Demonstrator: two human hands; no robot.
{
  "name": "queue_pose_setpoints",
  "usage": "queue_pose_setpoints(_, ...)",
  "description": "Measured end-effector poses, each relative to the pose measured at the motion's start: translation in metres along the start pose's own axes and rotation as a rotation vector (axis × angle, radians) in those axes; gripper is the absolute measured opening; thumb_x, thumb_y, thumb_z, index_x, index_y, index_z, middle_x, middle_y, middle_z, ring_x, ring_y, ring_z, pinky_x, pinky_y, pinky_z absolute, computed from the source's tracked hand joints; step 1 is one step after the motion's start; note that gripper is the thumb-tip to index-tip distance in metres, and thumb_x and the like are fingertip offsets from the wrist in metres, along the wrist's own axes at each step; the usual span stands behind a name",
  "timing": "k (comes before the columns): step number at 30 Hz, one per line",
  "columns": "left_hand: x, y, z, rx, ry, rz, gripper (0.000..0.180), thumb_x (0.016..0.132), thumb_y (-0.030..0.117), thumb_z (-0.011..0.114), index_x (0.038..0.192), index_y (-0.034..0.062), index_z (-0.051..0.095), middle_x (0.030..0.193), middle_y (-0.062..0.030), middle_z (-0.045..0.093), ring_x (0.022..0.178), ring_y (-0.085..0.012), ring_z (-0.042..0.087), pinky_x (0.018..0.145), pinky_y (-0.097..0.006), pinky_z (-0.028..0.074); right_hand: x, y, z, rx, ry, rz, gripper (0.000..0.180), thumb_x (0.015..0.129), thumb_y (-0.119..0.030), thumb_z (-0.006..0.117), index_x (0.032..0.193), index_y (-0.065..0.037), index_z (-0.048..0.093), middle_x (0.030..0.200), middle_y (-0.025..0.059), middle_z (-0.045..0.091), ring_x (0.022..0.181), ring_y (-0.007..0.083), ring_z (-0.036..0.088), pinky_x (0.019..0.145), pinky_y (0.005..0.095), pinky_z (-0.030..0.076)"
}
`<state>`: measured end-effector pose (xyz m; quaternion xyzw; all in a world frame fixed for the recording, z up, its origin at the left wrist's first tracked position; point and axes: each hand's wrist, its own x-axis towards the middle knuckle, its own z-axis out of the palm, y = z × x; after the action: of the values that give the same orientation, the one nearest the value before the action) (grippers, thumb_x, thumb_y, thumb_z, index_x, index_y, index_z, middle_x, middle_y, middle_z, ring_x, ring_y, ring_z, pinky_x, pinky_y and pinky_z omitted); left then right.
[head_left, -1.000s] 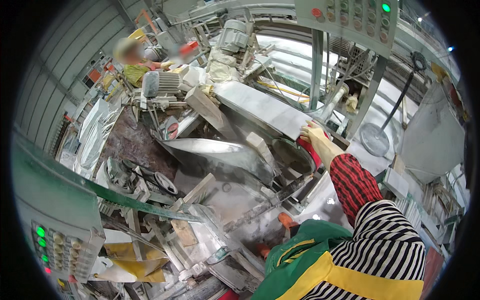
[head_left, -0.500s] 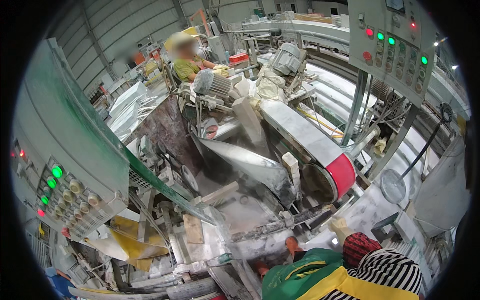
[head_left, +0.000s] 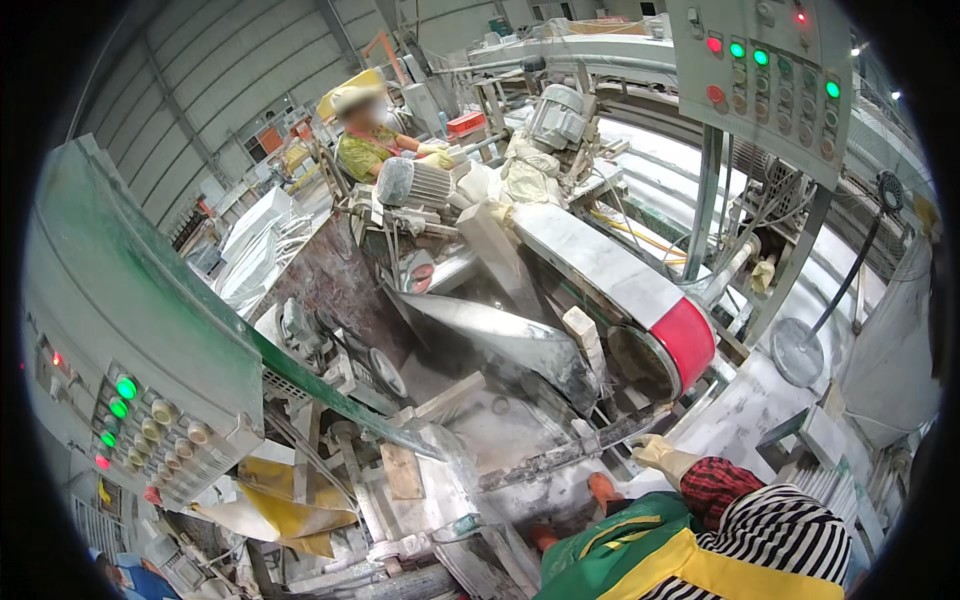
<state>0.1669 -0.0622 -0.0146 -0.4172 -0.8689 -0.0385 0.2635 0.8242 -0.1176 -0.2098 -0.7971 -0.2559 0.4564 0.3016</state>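
My right hand point(head_left: 660, 456), in a pale yellow glove with a red checked cuff, lies low at the end of a dusty metal rail point(head_left: 560, 460) in front of the machine. Whether it grips the rail or only touches it is unclear. Just above it is the long grey belt housing point(head_left: 590, 262) with its red rounded end point(head_left: 686, 342). A white stone slab point(head_left: 500, 335) slants under the housing amid dust. My left hand is out of sight below my green and yellow apron point(head_left: 620, 545).
A co-worker point(head_left: 366, 142) in a green top and yellow gloves stands at the machine's far end. A control box with lit buttons point(head_left: 150, 420) is at my left, another panel point(head_left: 760, 70) at upper right. A standing fan point(head_left: 800, 350) is on the right, a yellow sack point(head_left: 275, 510) low left.
My right hand has dropped from the red end of the belt housing to the rail near my body. The view has swung left and up along the machine.
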Motion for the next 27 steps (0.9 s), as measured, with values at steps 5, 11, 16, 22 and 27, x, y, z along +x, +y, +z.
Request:
queue_pose_setpoints(5, 0.002, 0.023, -0.039, -0.052, -0.156, -0.035, 0.063, 0.095, 0.054, 0.041, 0.137, 0.0074, 0.051, 0.133, -0.0188, 0.055, 0.122, -0.0346, 0.052, 0.102, -0.047, 0.042, 0.026, 0.022, 0.006, -0.07, 0.076, -0.279, 0.042, 0.082, -0.018, 0.06, 0.122, -0.005, 0.065, 0.091, 0.0113, 0.072, 0.071, 0.0169, 0.067, 0.065, 0.0294, 0.054)
queue_pose_setpoints(11, 0.034, 0.01, -0.05, -0.051, -0.088, 0.06, 0.073, 0.089, 0.061, 0.055, 0.137, 0.0064, 0.05, 0.129, -0.0218, 0.056, 0.119, -0.0387, 0.053, 0.101, -0.049, 0.042, 0.033, 0.07, -0.042, -0.249, 0.092, -0.12, 0.04, 0.081, -0.022, 0.058, 0.117, -0.009, 0.068, 0.104, 0.0172, 0.07, 0.093, 0.03, 0.068, 0.082, 0.0363, 0.054)
queue_pose_setpoints(16, 0.058, -0.042, 0.017, 0.002, -0.119, -0.121, 0.076, 0.09, 0.069, 0.044, 0.133, 0.0067, 0.056, 0.124, -0.0196, 0.061, 0.113, -0.035, 0.059, 0.096, -0.045, 0.048, 0.004, 0.036, -0.059, -0.01, 0.145, 0.115, 0.039, 0.082, -0.026, 0.056, 0.115, -0.006, 0.066, 0.105, 0.0198, 0.069, 0.099, 0.0336, 0.067, 0.085, 0.0423, 0.052)
queue_pose_setpoints(22, 0.047, -0.013, 0.016, 0.0, 0.169, -0.158, 0.043, 0.094, 0.047, 0.051, 0.096, 0.0086, 0.07, 0.095, -0.0138, 0.07, 0.085, -0.0335, 0.067, 0.073, -0.046, 0.055, 0.016, 0.017, -0.047, -0.287, 0.116, -0.085, 0.043, 0.078, -0.029, 0.061, 0.117, -0.012, 0.066, 0.101, 0.0198, 0.069, 0.096, 0.0346, 0.067, 0.082, 0.0433, 0.053)
queue_pose_setpoints(27, 0.035, -0.005, -0.018, -0.008, 0.104, -0.07, 0.041, 0.096, 0.041, 0.051, 0.11, 0.0058, 0.067, 0.105, -0.0177, 0.068, 0.092, -0.0348, 0.065, 0.079, -0.047, 0.054, 0.0, -0.047, -0.013, -0.182, -0.034, -0.051, 0.044, 0.08, -0.028, 0.062, 0.12, -0.009, 0.065, 0.095, 0.0162, 0.071, 0.082, 0.0286, 0.069, 0.076, 0.0408, 0.054)
